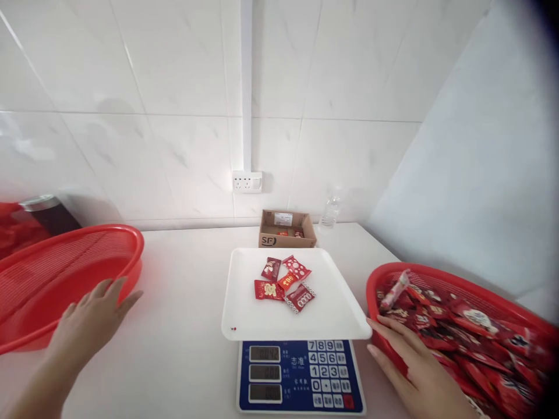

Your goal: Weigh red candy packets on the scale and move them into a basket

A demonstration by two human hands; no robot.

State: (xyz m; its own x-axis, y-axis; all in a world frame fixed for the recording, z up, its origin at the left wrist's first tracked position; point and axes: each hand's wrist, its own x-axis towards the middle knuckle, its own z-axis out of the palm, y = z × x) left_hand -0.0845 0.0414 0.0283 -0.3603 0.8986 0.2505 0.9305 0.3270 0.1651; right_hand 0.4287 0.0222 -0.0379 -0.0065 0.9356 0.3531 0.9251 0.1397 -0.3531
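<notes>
My left hand (94, 314) rests at the near rim of a red plastic basket (131, 250) on the left; its fingers are spread and the thumb stands apart. My right hand (414, 361) lies against the near-left side of a second red basket (373, 285), fingers stretched out, fingertips close to the tray's corner. That basket is heaped with red-wrapped candies (471, 326). Between the hands stands a digital scale (301, 378) with a white tray (248, 320) on top. Several small wrapped candies (286, 284) lie in a loose cluster on the tray.
Behind the scale is an open cardboard box (288, 235) with a few red packets inside. A clear plastic bottle (331, 210) stands beside it. At the far left a dark cylinder with a silver end (52, 212) leans behind the basket. A socket (247, 182) is on the tiled wall.
</notes>
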